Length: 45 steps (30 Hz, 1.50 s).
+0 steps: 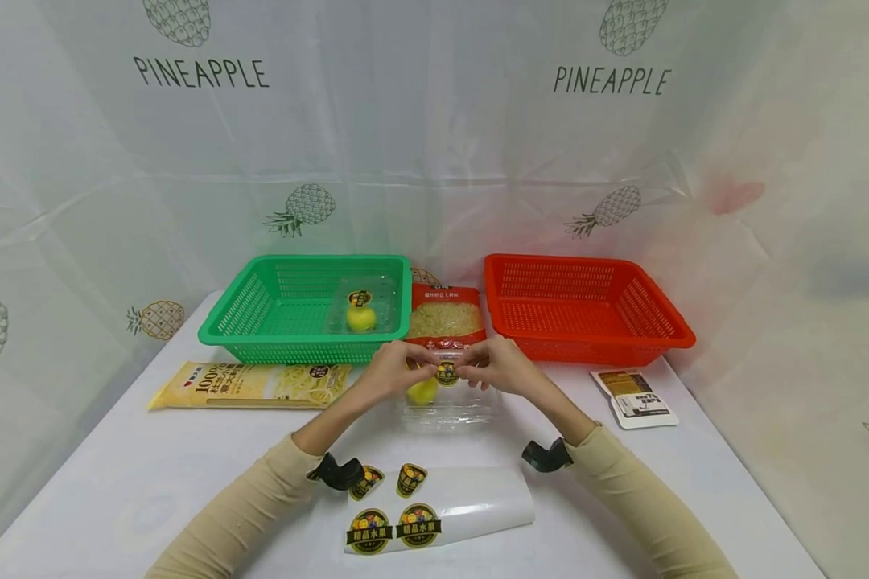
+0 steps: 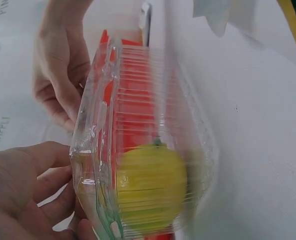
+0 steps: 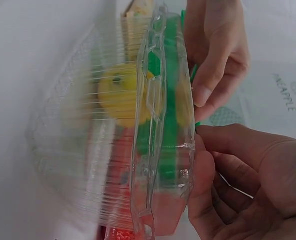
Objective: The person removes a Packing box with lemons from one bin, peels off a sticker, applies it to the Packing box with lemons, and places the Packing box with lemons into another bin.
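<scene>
A round black-and-gold fruit label sticker (image 1: 446, 373) is at the lid of a clear plastic box (image 1: 452, 415), in the middle of the head view. My left hand (image 1: 397, 371) pinches the sticker's left edge, and my right hand (image 1: 505, 367) pinches its right edge. Inside the closed box lies a round yellow fruit (image 2: 152, 187), on the left side. Both wrist views show the fingertips close against the lid; the sticker itself cannot be made out there. How much of it touches the plastic is hard to tell.
Behind stand a green basket (image 1: 304, 351), holding another labelled fruit box (image 1: 385, 304), and a red basket (image 1: 586, 351). Between them lies a red pasta bag (image 1: 446, 315). A yellow noodle pack (image 1: 249, 386) sits left, a small pouch (image 1: 634, 399) right, a sticker sheet (image 1: 481, 507) in front.
</scene>
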Each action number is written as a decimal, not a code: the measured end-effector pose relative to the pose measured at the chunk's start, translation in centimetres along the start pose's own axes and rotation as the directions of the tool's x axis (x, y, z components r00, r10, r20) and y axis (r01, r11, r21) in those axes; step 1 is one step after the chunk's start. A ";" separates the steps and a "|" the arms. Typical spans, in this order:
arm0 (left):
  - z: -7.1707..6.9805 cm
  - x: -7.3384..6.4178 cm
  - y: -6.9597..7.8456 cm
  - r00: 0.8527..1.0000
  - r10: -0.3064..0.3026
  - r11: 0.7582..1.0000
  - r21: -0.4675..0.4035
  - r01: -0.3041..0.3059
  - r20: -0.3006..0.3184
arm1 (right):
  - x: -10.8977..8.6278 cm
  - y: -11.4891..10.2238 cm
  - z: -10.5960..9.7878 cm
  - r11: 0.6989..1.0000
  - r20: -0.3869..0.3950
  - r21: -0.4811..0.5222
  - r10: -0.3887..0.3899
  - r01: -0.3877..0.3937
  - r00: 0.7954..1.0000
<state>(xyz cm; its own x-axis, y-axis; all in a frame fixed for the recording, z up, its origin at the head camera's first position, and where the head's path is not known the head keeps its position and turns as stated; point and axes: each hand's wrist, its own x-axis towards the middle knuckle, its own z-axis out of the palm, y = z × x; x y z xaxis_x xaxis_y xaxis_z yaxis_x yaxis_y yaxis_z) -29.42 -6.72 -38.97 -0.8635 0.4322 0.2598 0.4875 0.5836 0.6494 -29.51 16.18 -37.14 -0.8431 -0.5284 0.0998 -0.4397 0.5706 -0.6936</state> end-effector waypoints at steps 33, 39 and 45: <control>0.2 0.3 0.6 1.000 -0.008 0.998 0.069 0.010 -0.020 | 0.4 0.6 0.1 0.998 -0.028 0.030 0.055 -0.054 0.998; 0.2 0.2 0.7 1.000 -0.009 0.997 0.079 0.010 -0.020 | 0.3 0.8 0.2 0.998 -0.034 0.037 0.061 -0.059 0.998; 0.3 0.3 0.6 1.000 -0.005 0.995 0.097 0.008 -0.025 | 0.3 0.9 0.3 0.996 -0.033 0.057 0.072 -0.070 0.997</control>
<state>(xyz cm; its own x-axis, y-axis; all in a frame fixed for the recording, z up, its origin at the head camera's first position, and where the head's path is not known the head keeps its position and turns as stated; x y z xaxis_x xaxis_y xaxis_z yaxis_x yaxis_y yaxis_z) -29.34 -6.09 -38.74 -0.8691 0.4118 0.2740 0.4910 0.6506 0.5793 -30.03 16.35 -37.93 -0.8825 -0.4645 0.0729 -0.3610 0.5699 -0.7382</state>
